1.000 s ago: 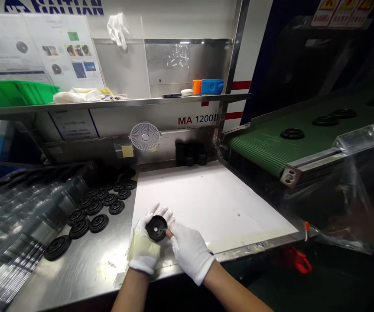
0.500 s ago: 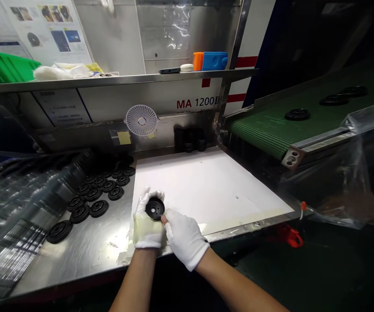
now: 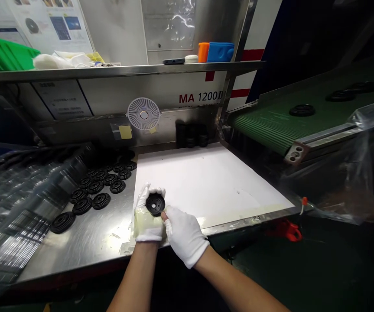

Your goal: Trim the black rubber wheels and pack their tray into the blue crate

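Observation:
My left hand (image 3: 148,223), in a white glove with a yellowish patch at the palm, cups a black round ribbed part (image 3: 155,204). The part is tilted so its hollow side with a small centre hole faces me. White fingertips curl around its far edge. My right hand (image 3: 184,232), also white-gloved, is closed at the part's lower right rim. Its bare thumb tip presses there, and its other fingers are mostly hidden. Both hands are above the near left edge of a white sheet (image 3: 200,182). Several similar black parts (image 3: 95,187) lie on the metal table to the left.
Clear plastic trays (image 3: 27,208) slant along the left. A small white fan (image 3: 144,114) is at the back, below a metal shelf (image 3: 134,70). On the right, a green conveyor belt (image 3: 271,123) carries several black parts. A red-handled tool (image 3: 291,230) hangs at the table's front.
The camera view has shifted slightly, so the background sits higher. Both hands stay together on the black part, which has barely changed its tilt.

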### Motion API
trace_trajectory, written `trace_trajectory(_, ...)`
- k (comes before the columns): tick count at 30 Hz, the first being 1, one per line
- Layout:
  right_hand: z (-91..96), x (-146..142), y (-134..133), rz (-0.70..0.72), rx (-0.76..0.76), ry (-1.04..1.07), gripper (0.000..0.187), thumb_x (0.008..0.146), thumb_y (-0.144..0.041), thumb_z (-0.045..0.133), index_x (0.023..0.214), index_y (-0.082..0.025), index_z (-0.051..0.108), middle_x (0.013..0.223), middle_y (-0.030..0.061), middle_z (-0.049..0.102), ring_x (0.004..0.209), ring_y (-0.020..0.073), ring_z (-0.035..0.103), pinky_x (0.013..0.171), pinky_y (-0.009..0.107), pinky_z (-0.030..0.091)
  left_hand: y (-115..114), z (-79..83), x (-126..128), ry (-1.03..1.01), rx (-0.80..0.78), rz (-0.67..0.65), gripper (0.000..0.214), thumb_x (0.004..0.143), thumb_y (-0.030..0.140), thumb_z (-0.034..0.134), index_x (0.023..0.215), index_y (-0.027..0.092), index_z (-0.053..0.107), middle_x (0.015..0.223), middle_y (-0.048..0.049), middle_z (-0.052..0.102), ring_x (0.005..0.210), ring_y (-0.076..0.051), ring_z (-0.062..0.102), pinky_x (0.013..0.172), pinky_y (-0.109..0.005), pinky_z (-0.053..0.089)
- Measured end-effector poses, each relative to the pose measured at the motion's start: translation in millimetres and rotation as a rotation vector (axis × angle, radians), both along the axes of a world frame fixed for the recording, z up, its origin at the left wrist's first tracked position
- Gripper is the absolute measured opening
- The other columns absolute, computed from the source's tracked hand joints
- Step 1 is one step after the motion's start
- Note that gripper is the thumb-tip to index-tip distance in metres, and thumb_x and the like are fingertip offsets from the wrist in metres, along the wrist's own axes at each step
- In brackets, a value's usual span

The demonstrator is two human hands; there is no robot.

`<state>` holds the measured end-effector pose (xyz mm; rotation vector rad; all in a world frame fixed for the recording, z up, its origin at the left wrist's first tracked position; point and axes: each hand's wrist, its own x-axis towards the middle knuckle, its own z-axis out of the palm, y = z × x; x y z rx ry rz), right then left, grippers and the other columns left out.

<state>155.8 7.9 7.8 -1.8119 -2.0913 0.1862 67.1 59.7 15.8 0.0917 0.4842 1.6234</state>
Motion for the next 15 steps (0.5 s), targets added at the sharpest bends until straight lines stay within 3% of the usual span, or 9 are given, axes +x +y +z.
trace_trajectory(3,0.8,6,2,0.016,0.011,0.006,0.024,0.094,-0.033,0.034,0.092,-0.024,0.057,0.086,0.0001,0.067,0.074,0.0169,0.063,0.058,0.032,0.032,-6,-4.4,-7,0.085,-0.001,-0.145,0.031,0.072,0.014,0.052,0.102,0.013,0.061,0.092,-0.0110,0.065,0.088,-0.024,0.063,0.076,-0.041,0.054)
trace_trajectory(6,-2.0,13,6,0.009,0.026,0.017,0.021,0.093,-0.031,0.037,0.095,-0.024,0.056,0.087,-0.0005,0.067,0.077,0.0165,0.063,0.060,0.031,0.033,-7,-10.6,-12,0.068,-0.020,-0.263,0.034,0.069,0.017,0.050,0.100,0.012,0.062,0.079,-0.0097,0.063,0.075,-0.023,0.062,0.068,-0.039,0.054)
trace_trajectory(10,-6.3,14,4,-0.022,0.018,0.006,0.024,0.094,-0.033,0.036,0.084,-0.023,0.055,0.078,-0.0008,0.066,0.069,0.0172,0.062,0.056,0.032,0.027,-2,-13.6,-7,0.073,0.014,-0.175,0.018,0.071,0.013,0.059,0.088,0.014,0.063,0.063,0.0000,0.055,0.062,-0.013,0.056,0.065,-0.028,0.052)
trace_trajectory(15,-6.0,7,-4,-0.005,0.022,0.038,0.022,0.093,-0.030,0.037,0.085,-0.023,0.056,0.080,-0.0008,0.066,0.071,0.0167,0.062,0.057,0.032,0.027,-2,-10.8,2,0.109,0.046,-0.045,0.011,0.072,0.010,0.062,0.082,0.014,0.061,0.065,0.0027,0.054,0.063,-0.010,0.056,0.075,-0.028,0.052)
